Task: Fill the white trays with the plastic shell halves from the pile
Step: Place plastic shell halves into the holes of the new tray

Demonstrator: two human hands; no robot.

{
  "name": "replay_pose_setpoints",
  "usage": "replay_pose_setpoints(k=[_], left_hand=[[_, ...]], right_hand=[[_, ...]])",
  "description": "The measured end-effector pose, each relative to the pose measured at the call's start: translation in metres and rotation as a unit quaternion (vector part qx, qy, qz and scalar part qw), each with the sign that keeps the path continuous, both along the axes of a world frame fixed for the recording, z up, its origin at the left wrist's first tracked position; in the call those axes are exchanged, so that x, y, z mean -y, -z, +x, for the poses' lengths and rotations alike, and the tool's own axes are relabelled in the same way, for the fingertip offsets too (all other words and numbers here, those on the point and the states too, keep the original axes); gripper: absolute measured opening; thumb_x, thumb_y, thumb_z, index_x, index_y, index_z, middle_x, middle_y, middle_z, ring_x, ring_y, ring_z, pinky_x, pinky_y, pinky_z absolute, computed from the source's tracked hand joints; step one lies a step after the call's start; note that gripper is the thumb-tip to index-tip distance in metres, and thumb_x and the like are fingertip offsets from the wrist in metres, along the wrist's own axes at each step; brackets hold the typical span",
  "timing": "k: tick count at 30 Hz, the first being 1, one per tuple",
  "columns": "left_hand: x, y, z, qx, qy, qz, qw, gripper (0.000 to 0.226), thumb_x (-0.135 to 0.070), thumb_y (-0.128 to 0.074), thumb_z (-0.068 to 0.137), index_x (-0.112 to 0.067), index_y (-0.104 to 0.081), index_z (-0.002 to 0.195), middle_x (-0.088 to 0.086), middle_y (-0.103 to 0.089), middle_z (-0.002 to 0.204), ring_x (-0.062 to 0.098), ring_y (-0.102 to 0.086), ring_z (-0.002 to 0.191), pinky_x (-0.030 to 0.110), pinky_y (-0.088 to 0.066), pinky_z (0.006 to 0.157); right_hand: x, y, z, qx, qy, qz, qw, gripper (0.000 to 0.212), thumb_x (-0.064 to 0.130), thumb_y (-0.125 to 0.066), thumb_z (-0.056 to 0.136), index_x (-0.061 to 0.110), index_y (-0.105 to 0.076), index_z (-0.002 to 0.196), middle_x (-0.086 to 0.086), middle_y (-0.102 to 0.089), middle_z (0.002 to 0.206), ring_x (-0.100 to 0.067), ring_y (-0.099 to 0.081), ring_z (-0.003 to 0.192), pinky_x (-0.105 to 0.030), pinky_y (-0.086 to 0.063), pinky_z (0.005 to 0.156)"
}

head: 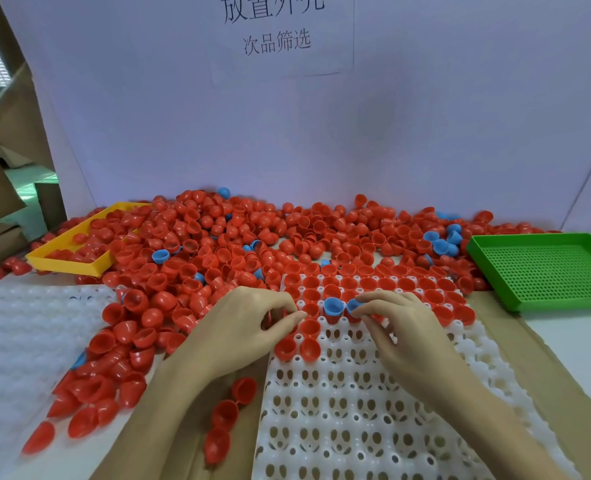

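The right hand (401, 327) holds a blue shell (353, 307) in a narrow finger grip over the white tray (373, 410), beside another blue shell (333, 307) that sits in a hole. The left hand (242, 330) pinches a red shell (285, 312) at the tray's left edge. The red pile (218, 244) lies behind on the desk.

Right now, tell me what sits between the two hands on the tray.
In the head view, between the left hand and right hand on the white tray: a blue shell half and red shell halves.
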State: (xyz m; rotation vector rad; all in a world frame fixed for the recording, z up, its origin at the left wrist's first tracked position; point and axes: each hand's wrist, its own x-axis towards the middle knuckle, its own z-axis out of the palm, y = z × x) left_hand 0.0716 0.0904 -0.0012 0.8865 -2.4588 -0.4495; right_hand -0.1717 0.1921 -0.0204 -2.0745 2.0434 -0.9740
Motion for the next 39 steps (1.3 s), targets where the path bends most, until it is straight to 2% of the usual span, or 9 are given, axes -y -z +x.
replay_pose_setpoints(k=[3,6,12,16,20,24,29,35,39], left_hand=[[-0.006,0.003,-0.008,-0.011,0.005,-0.018,1.0,0.028,-0.047,-0.059,0.103,-0.03,-0.074,0.088,-0.016,-0.068,0.074,0.01,-0.066,0.07,0.031,-0.054,0.067],[-0.013,0.006,-0.019,-0.072,0.006,-0.025,0.997,0.022,-0.044,-0.062,0.103,-0.031,-0.074,0.091,-0.017,-0.068,0.077,0.012,-0.067,0.073,0.031,-0.055,0.067],[-0.019,0.016,-0.034,-0.098,-0.027,-0.063,0.993,0.006,-0.033,-0.068,0.101,-0.03,-0.072,0.103,-0.021,-0.06,0.099,0.01,-0.059,0.1,0.023,-0.049,0.088],[-0.021,0.02,-0.037,-0.093,-0.036,-0.059,0.993,0.013,-0.034,-0.069,0.099,-0.028,-0.072,0.11,-0.021,-0.055,0.114,0.009,-0.053,0.118,0.012,-0.038,0.102],[-0.022,0.02,-0.039,-0.122,-0.033,-0.025,0.992,0.038,-0.035,-0.073,0.098,-0.033,-0.06,0.134,-0.023,-0.05,0.132,0.004,-0.05,0.133,0.013,-0.037,0.11],[-0.025,0.017,-0.04,-0.219,-0.026,0.055,0.974,0.052,-0.036,-0.079,0.093,-0.04,-0.053,0.139,-0.024,-0.06,0.131,0.003,-0.063,0.122,0.017,-0.05,0.099],[-0.027,0.013,-0.041,-0.299,-0.005,0.133,0.945,0.03,-0.029,-0.078,0.095,-0.034,-0.063,0.12,-0.011,-0.073,0.118,0.015,-0.077,0.098,0.028,-0.061,0.088],[-0.028,0.01,-0.041,-0.328,0.025,0.201,0.923,0.028,-0.026,-0.076,0.096,-0.026,-0.061,0.12,-0.002,-0.073,0.12,0.025,-0.08,0.087,0.04,-0.062,0.084],[-0.032,0.012,-0.043,-0.313,0.033,0.207,0.926,0.024,-0.03,-0.074,0.099,-0.03,-0.062,0.12,-0.004,-0.074,0.12,0.025,-0.079,0.083,0.04,-0.063,0.083]], right_hand=[[0.0,0.0,-0.001,-0.019,0.0,0.003,1.0,0.026,0.013,-0.059,0.104,0.025,-0.077,0.118,0.019,-0.064,0.128,-0.006,-0.053,0.113,-0.014,-0.043,0.092],[0.0,-0.003,-0.002,-0.018,-0.005,0.006,1.0,0.025,0.013,-0.058,0.104,0.022,-0.077,0.118,0.016,-0.064,0.129,-0.003,-0.056,0.11,-0.015,-0.046,0.094],[-0.002,-0.007,0.0,-0.048,-0.023,0.026,0.998,0.026,0.017,-0.056,0.107,0.021,-0.076,0.122,0.017,-0.061,0.134,0.001,-0.06,0.097,-0.002,-0.038,0.081],[-0.002,-0.007,0.0,-0.057,-0.028,0.026,0.998,0.029,0.016,-0.052,0.108,0.021,-0.074,0.125,0.015,-0.063,0.131,-0.003,-0.062,0.114,-0.007,-0.042,0.091],[-0.005,-0.015,0.001,-0.005,-0.042,-0.042,0.998,0.024,0.003,-0.063,0.101,0.014,-0.08,0.113,0.011,-0.071,0.116,-0.003,-0.067,0.103,-0.012,-0.05,0.092],[-0.008,-0.02,0.001,0.063,-0.102,-0.102,0.988,0.026,0.0,-0.065,0.098,0.019,-0.081,0.108,0.019,-0.072,0.112,0.003,-0.068,0.106,-0.011,-0.051,0.088],[-0.01,-0.023,0.004,0.095,-0.15,-0.147,0.973,0.023,0.003,-0.063,0.099,0.016,-0.079,0.111,0.015,-0.072,0.118,-0.002,-0.068,0.112,-0.019,-0.055,0.09],[-0.008,-0.023,0.009,0.131,-0.124,-0.196,0.964,0.036,0.015,-0.073,0.095,0.021,-0.067,0.13,0.013,-0.059,0.132,-0.01,-0.071,0.092,-0.016,-0.056,0.073],[-0.008,-0.02,0.009,0.121,-0.135,-0.15,0.972,0.038,0.017,-0.075,0.092,0.024,-0.068,0.129,0.016,-0.063,0.12,-0.008,-0.071,0.09,-0.015,-0.055,0.071]])
